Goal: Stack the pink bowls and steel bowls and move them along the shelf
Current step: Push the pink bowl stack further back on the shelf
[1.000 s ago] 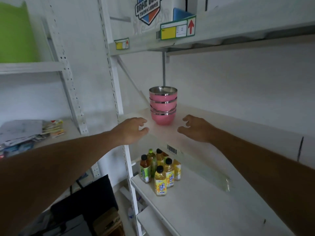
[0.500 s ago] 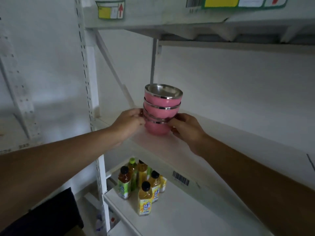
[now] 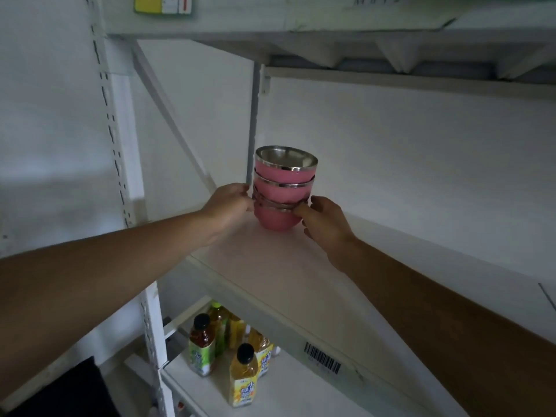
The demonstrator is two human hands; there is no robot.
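Note:
A stack of three pink bowls with steel rims and linings (image 3: 284, 179) stands on the white middle shelf (image 3: 270, 266) near its far left corner. My left hand (image 3: 230, 204) presses against the stack's left side at the lowest rim. On the opposite side my right hand (image 3: 323, 221) grips it, thumb on the same rim. The bottom bowl's base touches the shelf or sits just above it; I cannot tell which. No separate all-steel bowls are in view.
The upper shelf (image 3: 331, 34) hangs low above the stack. A perforated white upright (image 3: 120, 145) and a diagonal brace (image 3: 174, 121) stand to the left. Several juice and tea bottles (image 3: 228, 350) sit on the shelf below. The middle shelf runs on to the right.
Both hands moved from the shelf's front edge up to the bowl stack and closed on its sides. My view has moved closer and tilted upward.

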